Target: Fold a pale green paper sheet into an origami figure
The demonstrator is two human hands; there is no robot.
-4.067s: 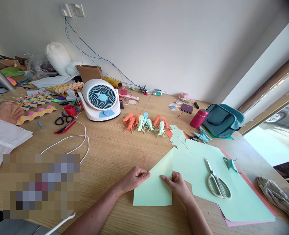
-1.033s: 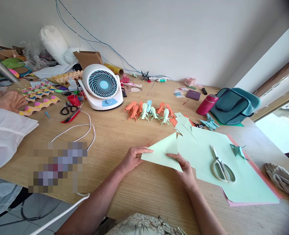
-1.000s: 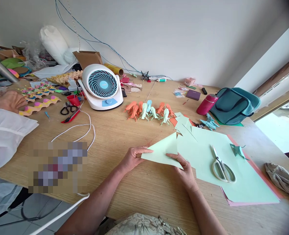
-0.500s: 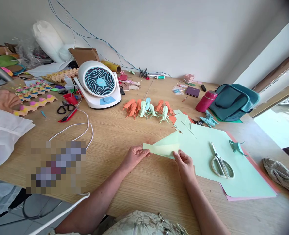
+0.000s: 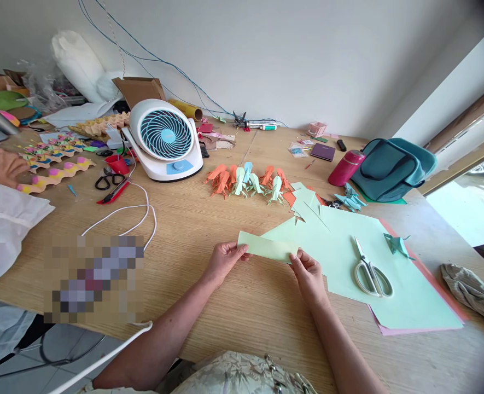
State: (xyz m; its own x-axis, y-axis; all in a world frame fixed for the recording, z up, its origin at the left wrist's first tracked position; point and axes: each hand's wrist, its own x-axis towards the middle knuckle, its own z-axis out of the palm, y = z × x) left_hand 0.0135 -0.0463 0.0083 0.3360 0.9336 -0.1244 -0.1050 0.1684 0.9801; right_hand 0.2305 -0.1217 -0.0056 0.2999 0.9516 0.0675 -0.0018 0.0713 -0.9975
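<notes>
The pale green paper (image 5: 267, 247) is just below the centre of my view, a folded band across its front and a point rising behind toward the upper right. I judge it is held by its two ends so the band stays straight between them. The white-handled scissors (image 5: 371, 278) lie on the large green sheets (image 5: 409, 306) at lower right, probably to be within reach yet out of the working space; the folded figures (image 5: 238, 182) stand grouped at centre, likely so nothing crushes them.

Both hands are nearly closed in a pinch: the left hand (image 5: 222, 260) grips the paper's left end, thumb in front, and the right hand (image 5: 310, 276) its right end likewise. I can't tell whether the paper touches the bench (image 5: 242, 323).
</notes>
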